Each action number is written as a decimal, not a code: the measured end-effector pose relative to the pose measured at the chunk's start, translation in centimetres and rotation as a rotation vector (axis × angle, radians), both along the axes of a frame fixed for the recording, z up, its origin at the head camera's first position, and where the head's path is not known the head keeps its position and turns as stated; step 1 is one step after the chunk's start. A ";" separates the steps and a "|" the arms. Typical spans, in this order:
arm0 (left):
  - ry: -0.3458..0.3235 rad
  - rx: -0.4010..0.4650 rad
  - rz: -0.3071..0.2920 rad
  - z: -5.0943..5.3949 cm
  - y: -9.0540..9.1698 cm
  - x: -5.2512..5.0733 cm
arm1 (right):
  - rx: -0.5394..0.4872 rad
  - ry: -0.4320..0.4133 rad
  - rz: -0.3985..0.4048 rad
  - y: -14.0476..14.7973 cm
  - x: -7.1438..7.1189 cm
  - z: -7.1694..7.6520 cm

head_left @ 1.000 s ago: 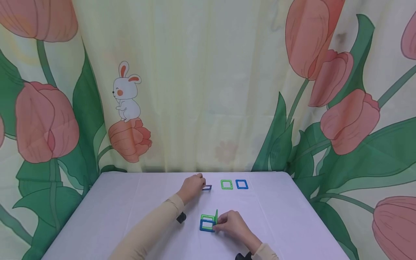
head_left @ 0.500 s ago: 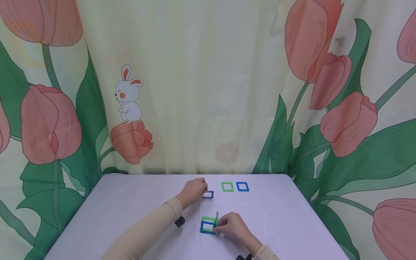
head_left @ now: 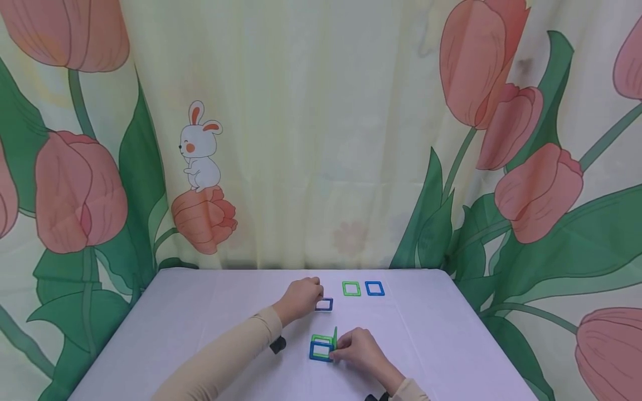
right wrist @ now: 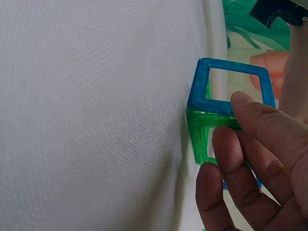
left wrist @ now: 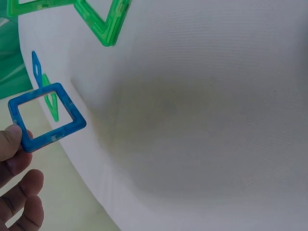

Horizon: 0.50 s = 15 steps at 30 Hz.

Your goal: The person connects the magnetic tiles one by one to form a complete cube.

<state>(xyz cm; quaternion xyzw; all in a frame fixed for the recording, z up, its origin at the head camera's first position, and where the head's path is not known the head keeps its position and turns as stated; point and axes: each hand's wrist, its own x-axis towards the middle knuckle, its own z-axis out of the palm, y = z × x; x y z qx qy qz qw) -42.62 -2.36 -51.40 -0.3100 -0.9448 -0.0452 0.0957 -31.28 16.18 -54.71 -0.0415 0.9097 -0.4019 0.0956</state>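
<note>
My left hand (head_left: 299,301) is raised over the far middle of the table. Its thumb and fingers pinch one corner of a blue square magnetic tile (left wrist: 57,136), an open frame held clear of the cloth. Nearer the front, my right hand (head_left: 363,351) holds a small structure of joined magnetic tiles at its right corner. That structure has a blue square tile (right wrist: 216,106) standing at the front, a green tile (right wrist: 196,130) standing at the right, and more green behind. In the right wrist view, the thumb lies on the blue tile's edge, with fingers against the green one; they hide part of it.
A loose green square tile (head_left: 359,288) and a loose blue square tile (head_left: 374,294) lie flat at the table's far side, right of my left hand. White cloth covers the table (head_left: 426,328). Behind its back edge hangs a tulip-print curtain (head_left: 301,139).
My left hand has come slightly right and nearer with its blue tile, which now shows more of its face. My right hand stays on the structure. The head view has shifted a little.
</note>
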 end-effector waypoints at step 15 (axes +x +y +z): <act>0.040 -0.023 -0.026 -0.4 -0.1 0.3 | 0.007 -0.003 0.000 -0.1 0.1 0.1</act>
